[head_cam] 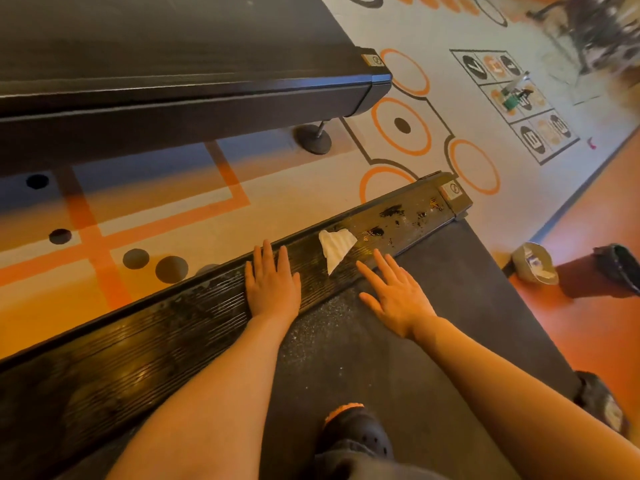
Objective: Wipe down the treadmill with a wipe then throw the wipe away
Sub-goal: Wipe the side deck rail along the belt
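White wipe (335, 248) lies loose on the treadmill's side rail (194, 306), at one o'clock from the left hand (272, 282). Both grips are flat, holding nothing; the right hand (394, 292) could push the wipe off onto the floor (166, 209).

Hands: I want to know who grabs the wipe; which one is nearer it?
The right hand; its fingertips almost reach the wipe, the left hand lies farther.

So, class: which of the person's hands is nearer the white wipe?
Right. The right hand has its fingertips just beside the white wipe's lower tip; the left hand rests flat on the ribbed side rail, farther off.
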`<state>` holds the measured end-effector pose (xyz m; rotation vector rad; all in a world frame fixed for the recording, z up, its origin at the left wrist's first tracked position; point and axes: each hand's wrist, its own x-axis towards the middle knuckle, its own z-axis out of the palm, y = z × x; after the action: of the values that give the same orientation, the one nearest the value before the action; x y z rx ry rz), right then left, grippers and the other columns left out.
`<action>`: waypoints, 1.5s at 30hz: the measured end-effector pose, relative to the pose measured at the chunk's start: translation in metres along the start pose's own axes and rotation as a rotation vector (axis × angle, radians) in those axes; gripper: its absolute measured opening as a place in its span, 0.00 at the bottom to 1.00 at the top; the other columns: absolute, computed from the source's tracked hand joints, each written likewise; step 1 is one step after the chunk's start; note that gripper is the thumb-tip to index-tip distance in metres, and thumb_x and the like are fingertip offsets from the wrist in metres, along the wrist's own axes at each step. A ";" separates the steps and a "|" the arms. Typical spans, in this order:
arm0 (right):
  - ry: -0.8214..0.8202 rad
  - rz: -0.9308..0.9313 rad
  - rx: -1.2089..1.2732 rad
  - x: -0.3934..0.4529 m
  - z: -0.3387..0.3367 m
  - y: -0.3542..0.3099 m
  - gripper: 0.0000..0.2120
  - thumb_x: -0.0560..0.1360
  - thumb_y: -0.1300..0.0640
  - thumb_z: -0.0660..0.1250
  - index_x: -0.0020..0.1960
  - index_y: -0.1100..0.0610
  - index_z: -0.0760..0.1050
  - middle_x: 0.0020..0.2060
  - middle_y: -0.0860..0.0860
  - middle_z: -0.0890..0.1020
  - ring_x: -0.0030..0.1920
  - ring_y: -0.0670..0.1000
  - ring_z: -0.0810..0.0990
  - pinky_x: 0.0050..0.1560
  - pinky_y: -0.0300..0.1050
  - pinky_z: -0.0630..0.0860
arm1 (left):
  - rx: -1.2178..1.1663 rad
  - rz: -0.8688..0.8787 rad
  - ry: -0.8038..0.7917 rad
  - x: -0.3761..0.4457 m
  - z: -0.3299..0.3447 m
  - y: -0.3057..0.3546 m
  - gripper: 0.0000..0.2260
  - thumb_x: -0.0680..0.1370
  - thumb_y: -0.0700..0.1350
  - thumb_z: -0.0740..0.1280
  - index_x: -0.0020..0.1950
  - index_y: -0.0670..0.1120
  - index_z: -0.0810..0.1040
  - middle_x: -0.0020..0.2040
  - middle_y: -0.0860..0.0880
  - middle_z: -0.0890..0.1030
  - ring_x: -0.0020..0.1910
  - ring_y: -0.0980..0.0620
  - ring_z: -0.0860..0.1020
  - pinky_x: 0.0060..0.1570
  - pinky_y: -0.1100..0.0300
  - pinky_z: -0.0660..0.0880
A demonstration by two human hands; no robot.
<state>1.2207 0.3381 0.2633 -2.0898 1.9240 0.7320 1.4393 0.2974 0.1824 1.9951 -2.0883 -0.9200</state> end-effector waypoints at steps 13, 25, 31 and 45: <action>0.126 -0.103 0.041 0.068 0.002 0.001 0.30 0.83 0.40 0.52 0.81 0.49 0.50 0.81 0.54 0.47 0.80 0.58 0.43 0.77 0.54 0.43 | 0.094 -0.057 0.074 0.006 0.029 0.030 0.26 0.85 0.57 0.47 0.81 0.54 0.43 0.81 0.45 0.37 0.79 0.45 0.36 0.77 0.46 0.38; 0.316 -0.516 0.159 0.134 0.049 0.009 0.32 0.83 0.44 0.55 0.79 0.58 0.47 0.78 0.54 0.48 0.79 0.55 0.47 0.76 0.53 0.47 | 0.361 -0.172 0.239 0.015 0.062 0.031 0.27 0.81 0.58 0.56 0.79 0.53 0.58 0.80 0.43 0.57 0.79 0.41 0.55 0.74 0.42 0.58; 0.233 -0.667 0.169 0.146 0.044 0.024 0.32 0.85 0.44 0.48 0.76 0.56 0.32 0.76 0.53 0.33 0.76 0.52 0.31 0.74 0.49 0.32 | 0.393 -0.312 0.220 0.010 0.060 0.047 0.27 0.82 0.56 0.56 0.80 0.56 0.53 0.82 0.43 0.49 0.80 0.41 0.49 0.76 0.46 0.49; 0.241 -0.800 0.093 0.173 0.030 0.068 0.32 0.84 0.43 0.46 0.79 0.57 0.36 0.78 0.57 0.36 0.78 0.58 0.34 0.76 0.56 0.36 | 0.268 -0.640 0.075 0.009 0.050 0.114 0.26 0.85 0.58 0.50 0.81 0.58 0.45 0.82 0.45 0.44 0.80 0.42 0.44 0.78 0.47 0.47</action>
<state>1.1519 0.1923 0.1649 -2.6604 0.9896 0.2122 1.3152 0.3011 0.1950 2.8688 -1.6105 -0.6327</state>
